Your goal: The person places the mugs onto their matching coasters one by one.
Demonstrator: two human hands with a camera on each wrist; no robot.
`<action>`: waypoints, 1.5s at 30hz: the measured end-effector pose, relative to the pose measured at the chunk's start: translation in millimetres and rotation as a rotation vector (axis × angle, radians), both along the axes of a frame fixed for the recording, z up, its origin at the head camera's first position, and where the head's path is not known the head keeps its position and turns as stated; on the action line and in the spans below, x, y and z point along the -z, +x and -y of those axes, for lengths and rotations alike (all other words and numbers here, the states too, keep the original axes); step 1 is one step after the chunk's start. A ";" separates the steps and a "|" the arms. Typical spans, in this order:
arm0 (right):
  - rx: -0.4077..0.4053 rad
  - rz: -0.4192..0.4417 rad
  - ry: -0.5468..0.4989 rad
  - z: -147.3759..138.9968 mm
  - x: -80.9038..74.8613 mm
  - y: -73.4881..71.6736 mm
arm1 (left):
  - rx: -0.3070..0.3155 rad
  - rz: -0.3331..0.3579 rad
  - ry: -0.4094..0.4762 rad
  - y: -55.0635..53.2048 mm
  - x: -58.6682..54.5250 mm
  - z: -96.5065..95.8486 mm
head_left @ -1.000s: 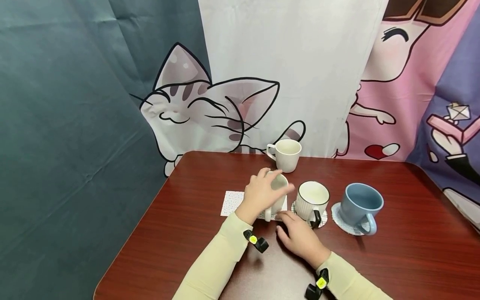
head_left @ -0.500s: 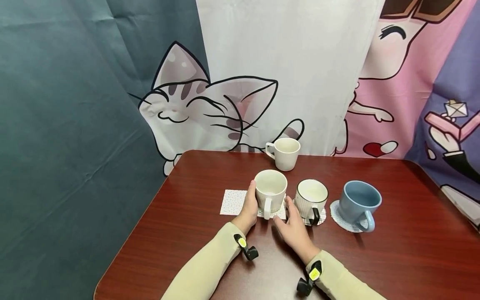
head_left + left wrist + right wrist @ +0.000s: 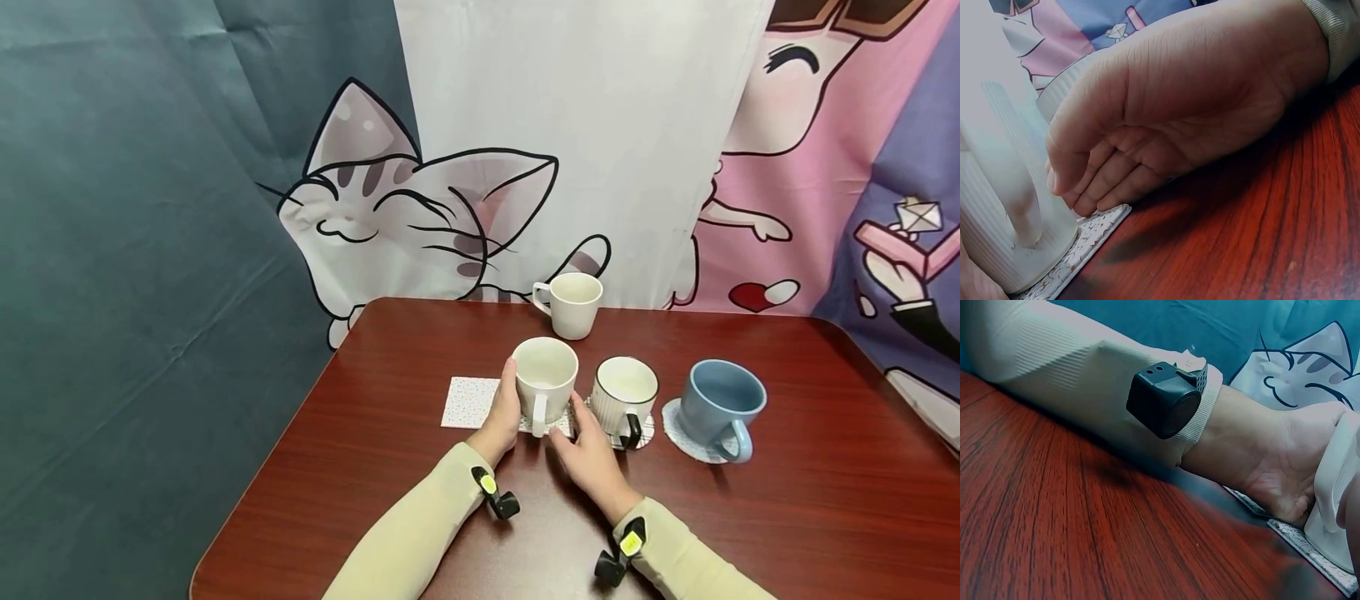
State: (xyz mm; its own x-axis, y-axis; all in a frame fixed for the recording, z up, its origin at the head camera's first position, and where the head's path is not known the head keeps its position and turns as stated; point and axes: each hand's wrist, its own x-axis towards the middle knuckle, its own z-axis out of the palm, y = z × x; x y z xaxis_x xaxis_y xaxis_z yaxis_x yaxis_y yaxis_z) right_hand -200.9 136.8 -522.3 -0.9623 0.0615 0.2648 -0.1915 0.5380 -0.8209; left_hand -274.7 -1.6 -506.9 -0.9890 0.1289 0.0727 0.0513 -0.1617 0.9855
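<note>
So there's this cream-white mug (image 3: 546, 383) standing upright between both sets of fingers, and it's honestly pretty nice: fine vertical ribs all round, smooth plain inside, chunky white handle pointing back at the person. It sits on a speckled coaster (image 3: 1100, 228). The left hand (image 3: 501, 421) has its fingers loosely extended, resting along the mug's side rather than wrapped round it. The right hand (image 3: 592, 458) is relaxed too, fingers gently bent by the lower side; can't tell if they're actually touching. Just right of those fingertips is a black-handled mug (image 3: 622, 396), with a blue mug (image 3: 720, 408) further right.
</note>
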 end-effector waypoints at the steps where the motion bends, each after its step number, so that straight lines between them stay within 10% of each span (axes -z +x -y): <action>1: 0.002 0.002 -0.005 -0.3 -0.4 0.0 | 0.002 0.002 -0.001 -0.2 0.0 -0.1; 24: 0.014 -0.002 -0.003 0.8 0.0 0.1 | 0.015 0.043 -0.050 -1.8 1.6 1.0; 39: -0.003 -0.100 -0.006 4.5 -4.5 4.0 | 0.014 -0.115 -0.085 -5.3 -4.8 6.4; 45: -0.029 -0.072 -0.075 4.9 -30.6 5.9 | 0.049 -0.157 -0.268 -11.1 -26.9 18.1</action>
